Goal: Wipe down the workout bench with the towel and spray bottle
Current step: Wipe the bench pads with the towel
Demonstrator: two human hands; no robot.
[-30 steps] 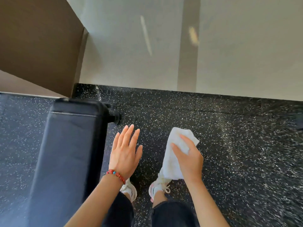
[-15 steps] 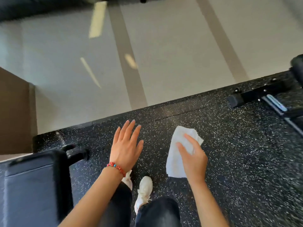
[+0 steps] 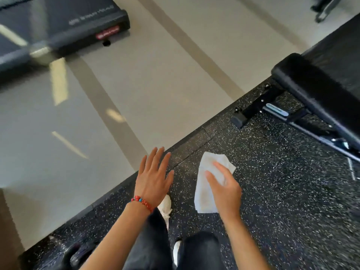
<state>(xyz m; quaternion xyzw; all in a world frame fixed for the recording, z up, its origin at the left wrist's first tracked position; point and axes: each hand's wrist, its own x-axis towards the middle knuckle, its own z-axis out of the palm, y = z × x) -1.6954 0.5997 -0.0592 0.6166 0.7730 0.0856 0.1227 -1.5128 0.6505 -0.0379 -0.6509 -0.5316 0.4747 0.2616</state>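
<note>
My right hand [image 3: 224, 188] holds a white towel [image 3: 206, 191] that hangs down in front of me over the speckled black rubber floor [image 3: 282, 191]. My left hand [image 3: 153, 176] is open, fingers spread, palm down, holding nothing; a red bead bracelet sits on its wrist. A black padded workout bench [image 3: 319, 88] with a metal frame stands at the right, well beyond my right hand. No spray bottle is in view.
The back end of a dark treadmill [image 3: 78, 26] stands at the top left on the pale grey floor [image 3: 136, 84]. A black bench foot [image 3: 78, 252] shows at the bottom left. My legs and white shoes are below my hands.
The view has swung to the right: the bench at my left has slid almost out of frame, and the bench at the right has come into view. Both hands keep their pose.
</note>
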